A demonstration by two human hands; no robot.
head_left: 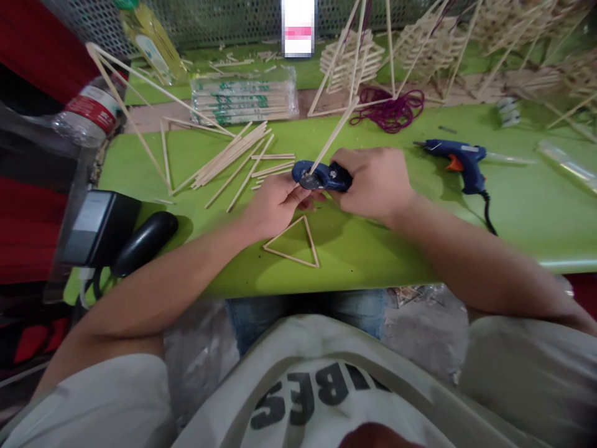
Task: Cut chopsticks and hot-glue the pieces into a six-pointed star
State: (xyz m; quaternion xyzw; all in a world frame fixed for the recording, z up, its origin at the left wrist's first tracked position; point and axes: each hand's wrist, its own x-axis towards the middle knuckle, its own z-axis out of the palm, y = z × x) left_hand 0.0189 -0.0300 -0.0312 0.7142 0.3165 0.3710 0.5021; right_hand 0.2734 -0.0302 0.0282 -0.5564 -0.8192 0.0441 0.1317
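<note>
In my right hand [379, 182] is a pair of blue cutting pliers [326, 177], the fingers closed round its handles. Its jaws sit around the lower part of a thin wooden stick [334, 135], possibly two side by side, slanting up to the right. My left hand [273, 202] pinches the stick's lower end just under the jaws. Just below my hands, a small triangle of short sticks [314, 244] lies flat on the green table [373, 264]. Left of the pliers are loose sticks [231, 155] and several shorter cut pieces [273, 168].
A blue hot glue gun [459, 152] lies to the right, its cord trailing forward. Purple string [389, 111], stick structures [352, 62] and packaged sticks [245, 99] stand behind. At left are a large stick frame [135, 134], bottles [91, 112] and a black mouse-shaped object [147, 242].
</note>
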